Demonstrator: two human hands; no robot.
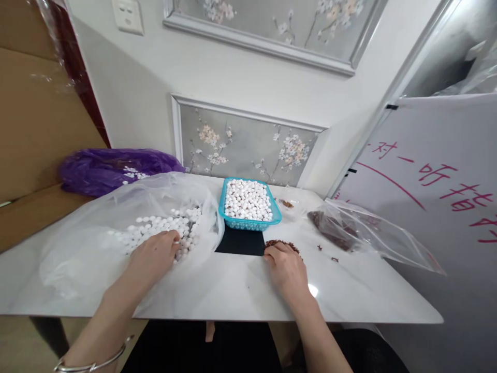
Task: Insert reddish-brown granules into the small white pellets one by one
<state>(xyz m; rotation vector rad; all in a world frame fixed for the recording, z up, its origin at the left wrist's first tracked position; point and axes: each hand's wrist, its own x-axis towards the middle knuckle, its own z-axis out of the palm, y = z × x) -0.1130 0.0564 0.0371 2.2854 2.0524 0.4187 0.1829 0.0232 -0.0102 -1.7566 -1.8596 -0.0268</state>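
My left hand (pixel 158 249) reaches into an open clear plastic bag (pixel 89 243), its fingers curled together among loose small white balls (pixel 155 225). What the fingertips pinch is hidden. My right hand (pixel 286 265) rests on the table at a pile of small reddish-brown pieces (pixel 285 243). Its fingers are bent and pressed together at the near left side of the pile, and their tips are hidden. Between and beyond the hands, a blue plastic basket (pixel 250 224) is filled with white balls, with a few brown bits showing among them. A flat black pad (pixel 239 242) lies in front of the basket.
A purple plastic bag (pixel 116 166) lies at the back left beside a cardboard box (pixel 34 114). To the right is a zip bag of brown pieces (pixel 337 228), with a few stray pieces (pixel 334 259) near it. A whiteboard (pixel 435 155) stands along the right.
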